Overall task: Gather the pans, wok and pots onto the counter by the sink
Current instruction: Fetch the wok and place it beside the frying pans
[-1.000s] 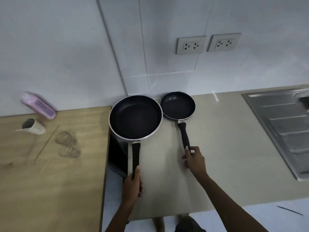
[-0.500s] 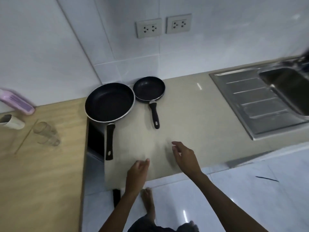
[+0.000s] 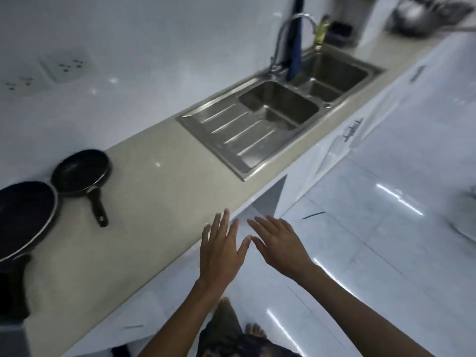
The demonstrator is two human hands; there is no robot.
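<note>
With both the left hand (image 3: 222,256) and right hand (image 3: 279,247) empty, fingers spread, the person should fetch the remaining cookware and set it beside the small pan (image 3: 80,173) on the surface (image 3: 154,197).

The counter (image 3: 159,191) in front of me looks like smooth beige stone with a faint sheen. The sink (image 3: 260,130) is brushed stainless steel, ribbed on its draining board, and the tap (image 3: 283,34) above it is shiny chromed metal. The small pan (image 3: 79,172) has a dark, matt non-stick lining and a black handle that looks like plastic; the large pan (image 3: 23,215) has the same dark lining inside a bright metal rim. The wall (image 3: 154,47) and floor (image 3: 360,240) are glossy white tile.
</note>
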